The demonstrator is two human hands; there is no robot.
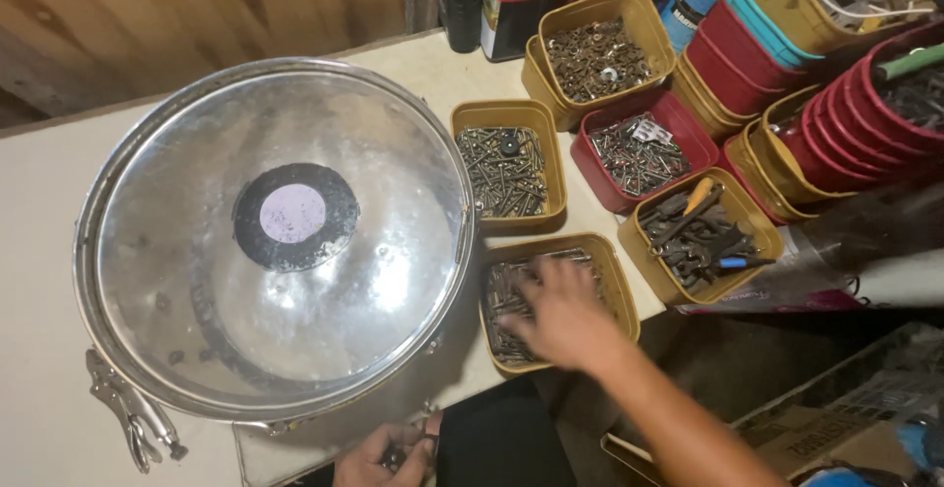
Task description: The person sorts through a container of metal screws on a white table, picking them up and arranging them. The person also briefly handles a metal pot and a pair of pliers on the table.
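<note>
My right hand (560, 315) reaches into a yellow tub of screws (618, 273) at the bench's front edge, fingers spread over the dark screws. Low at the frame's bottom, my left hand (385, 459) is closed around a small metal part, just below the rim of a large round shiny metal pan (197, 271). That pan lies on the white bench (39, 251) and has a dark disc with a pale centre (294, 216) in its middle. Locking pliers (133, 416) are clamped to the pan's lower left rim.
More tubs stand behind: a yellow one with screws (509, 170), a red one with bolts (637, 152), a yellow one with washers (598, 54), a yellow one with tools (703, 236). Stacked red and yellow tubs (846, 133) fill the right. Dark canisters (511, 0) stand against the wooden wall.
</note>
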